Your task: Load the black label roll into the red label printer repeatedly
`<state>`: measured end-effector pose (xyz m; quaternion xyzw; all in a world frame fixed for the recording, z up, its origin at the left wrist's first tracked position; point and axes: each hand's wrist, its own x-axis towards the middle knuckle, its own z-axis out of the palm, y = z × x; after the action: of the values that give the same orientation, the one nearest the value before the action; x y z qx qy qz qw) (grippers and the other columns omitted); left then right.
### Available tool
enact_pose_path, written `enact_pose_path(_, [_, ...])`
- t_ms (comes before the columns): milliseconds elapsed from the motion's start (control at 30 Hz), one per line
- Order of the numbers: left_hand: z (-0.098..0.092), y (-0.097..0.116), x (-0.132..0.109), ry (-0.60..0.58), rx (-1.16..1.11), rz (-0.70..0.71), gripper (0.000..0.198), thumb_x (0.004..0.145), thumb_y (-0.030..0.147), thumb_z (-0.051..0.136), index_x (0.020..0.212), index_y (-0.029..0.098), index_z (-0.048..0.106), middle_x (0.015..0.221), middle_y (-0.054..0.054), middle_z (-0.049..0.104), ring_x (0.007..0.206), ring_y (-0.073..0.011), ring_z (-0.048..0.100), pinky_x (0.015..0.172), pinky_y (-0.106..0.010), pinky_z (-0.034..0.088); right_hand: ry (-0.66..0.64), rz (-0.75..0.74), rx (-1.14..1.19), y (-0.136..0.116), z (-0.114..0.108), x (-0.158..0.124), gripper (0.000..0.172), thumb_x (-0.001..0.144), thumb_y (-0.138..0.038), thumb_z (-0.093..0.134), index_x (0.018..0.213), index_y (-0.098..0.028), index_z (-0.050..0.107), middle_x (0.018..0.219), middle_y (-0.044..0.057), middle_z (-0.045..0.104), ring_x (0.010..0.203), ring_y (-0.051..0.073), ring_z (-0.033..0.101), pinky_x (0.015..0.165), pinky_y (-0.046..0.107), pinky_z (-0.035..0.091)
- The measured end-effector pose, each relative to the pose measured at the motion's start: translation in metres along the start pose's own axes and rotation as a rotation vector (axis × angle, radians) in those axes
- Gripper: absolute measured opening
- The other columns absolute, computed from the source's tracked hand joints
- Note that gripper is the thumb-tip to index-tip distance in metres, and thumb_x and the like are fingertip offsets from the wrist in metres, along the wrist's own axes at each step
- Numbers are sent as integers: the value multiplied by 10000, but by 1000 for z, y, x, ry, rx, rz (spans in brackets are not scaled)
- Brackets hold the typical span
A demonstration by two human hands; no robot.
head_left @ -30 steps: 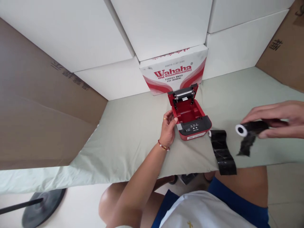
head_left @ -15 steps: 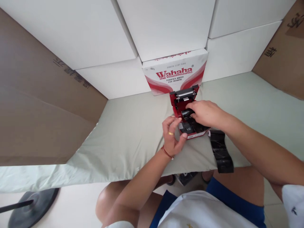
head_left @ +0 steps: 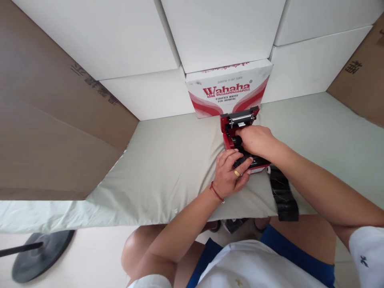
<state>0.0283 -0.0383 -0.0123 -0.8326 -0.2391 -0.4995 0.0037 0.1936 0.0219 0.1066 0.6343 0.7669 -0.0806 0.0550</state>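
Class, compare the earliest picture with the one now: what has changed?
The right hand carried its black roll leftward into the open red device; whether it still grips the roll is hidden. The left hand shifted from the device's side to its front. Unchanged: the raised lid, the other black roll beside the device and the Wahaha box behind.

Setting: indoors, an improvised work station; whether in a stockroom, office or home, cannot tell. Evidence: table under pale green cloth (head_left: 162, 168) across mid-frame. White box-like blocks (head_left: 228, 32), stacked in two rows, close off the top. Brown cardboard carton (head_left: 57, 116) at left, Chinese characters printed on it; similar carton (head_left: 357, 84) at upper right. Wahaha purified-water carton (head_left: 229, 89), upper centre, behind small red printer (head_left: 240, 119). Pale floor (head_left: 99, 256); round black stand base (head_left: 42, 256), lower left.
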Motion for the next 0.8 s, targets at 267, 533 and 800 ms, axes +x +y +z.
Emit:
enact_pose_path(267, [0,2,1,25,-2,12,336,990,281,696,1320,228,731,1254,-120,675,1347,-292,592,1155,-476,529,353,-414,433,44,17,-62,328,1075,-344,548,1249,-239,806,1252,76,832,1143,269,777,1026,418,609])
enact_pose_path(533, [-4,4,1,-3,-61,-45,521,996,312,682,1507,263,596,1278,-106,754,1357,-293,654,1192,-494,468,485,-585,440,70,64,-118,402,1075,-188,592,1445,-297,703,1512,50,726,1443,247,653,1248,519,504])
enact_pose_path(800, [-4,8,5,36,44,84,305,1000,265,665,1296,238,735,1121,-76,765,1214,-244,657,1116,-435,514,514,-615,476,71,62,-118,307,1059,-200,632,1318,-291,769,1414,40,784,1360,216,708,1266,466,479])
